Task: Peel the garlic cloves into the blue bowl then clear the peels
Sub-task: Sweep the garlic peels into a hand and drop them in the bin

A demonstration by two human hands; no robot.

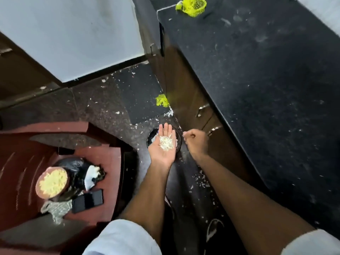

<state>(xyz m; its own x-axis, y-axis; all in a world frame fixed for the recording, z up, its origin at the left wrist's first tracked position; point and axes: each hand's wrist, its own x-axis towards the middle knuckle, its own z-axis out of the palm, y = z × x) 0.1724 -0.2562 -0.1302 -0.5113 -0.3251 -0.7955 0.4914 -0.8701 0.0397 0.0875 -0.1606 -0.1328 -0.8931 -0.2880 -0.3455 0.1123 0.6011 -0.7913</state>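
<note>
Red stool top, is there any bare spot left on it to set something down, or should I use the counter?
The red stool is crowded in the middle: bowl of peeled garlic, black bag, phone and mesh netting. Its far edge and left side are bare. The black counter is mostly bare below the yellow net bag.

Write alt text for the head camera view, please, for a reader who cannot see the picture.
Seen from above, a person's open left hand holds a small pile of garlic peels over a dark round bin on the floor, while the right hand is curled beside it. More peels litter the dark floor; a bowl of peeled garlic sits on a red chair at left.
</note>
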